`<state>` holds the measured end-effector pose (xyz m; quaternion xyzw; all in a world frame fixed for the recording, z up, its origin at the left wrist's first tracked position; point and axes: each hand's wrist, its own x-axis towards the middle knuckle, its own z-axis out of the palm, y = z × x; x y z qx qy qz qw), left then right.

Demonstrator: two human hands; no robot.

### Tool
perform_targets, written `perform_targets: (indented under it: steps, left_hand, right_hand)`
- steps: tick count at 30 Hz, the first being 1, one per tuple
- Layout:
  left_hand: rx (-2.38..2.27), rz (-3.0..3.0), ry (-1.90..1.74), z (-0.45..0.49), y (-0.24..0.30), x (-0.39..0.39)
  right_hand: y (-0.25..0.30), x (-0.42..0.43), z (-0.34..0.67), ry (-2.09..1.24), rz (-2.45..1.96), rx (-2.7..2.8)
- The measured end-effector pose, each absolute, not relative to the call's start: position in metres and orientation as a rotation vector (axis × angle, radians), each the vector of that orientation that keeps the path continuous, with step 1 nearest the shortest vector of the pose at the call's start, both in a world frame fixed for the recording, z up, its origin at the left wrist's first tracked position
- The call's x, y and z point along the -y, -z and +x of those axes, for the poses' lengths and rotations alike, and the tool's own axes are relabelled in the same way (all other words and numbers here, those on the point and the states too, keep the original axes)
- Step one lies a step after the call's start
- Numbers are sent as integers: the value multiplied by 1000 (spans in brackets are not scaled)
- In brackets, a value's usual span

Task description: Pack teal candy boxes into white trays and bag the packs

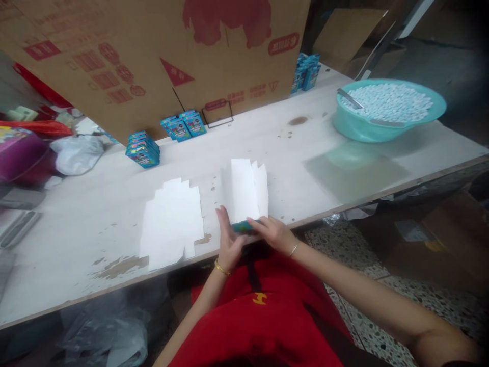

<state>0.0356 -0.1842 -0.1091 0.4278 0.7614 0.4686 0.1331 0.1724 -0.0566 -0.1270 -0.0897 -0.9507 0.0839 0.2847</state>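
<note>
At the table's front edge my left hand grips the left end of a small blue-green box, fingers up along its side. My right hand closes on the right end of the same box, its fingertips on the top. Only a narrow strip of the box shows between the hands. Just beyond it lies a small stack of white paper sheets, partly fanned. To the left of my left hand, more white sheets overlap in a loose spread.
A large cardboard carton stands along the back. Blue packets are grouped before it, with more blue packets at its right. A turquoise basin of small pale pieces holds a metal scoop. A white plastic bag lies left.
</note>
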Motion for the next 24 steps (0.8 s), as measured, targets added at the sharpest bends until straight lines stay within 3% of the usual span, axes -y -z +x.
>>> perform_targets:
  steps: [7, 15, 24]
  left_hand:
    - [-2039, 1031, -1503, 33, 105, 174]
    - [-2499, 962, -1324, 34, 103, 160]
    - [-2579, 899, -1260, 37, 96, 157]
  right_hand:
    - [143, 53, 166, -343, -382, 2407]
    - [146, 57, 155, -347, -370, 2339]
    - [136, 74, 161, -482, -429, 2232]
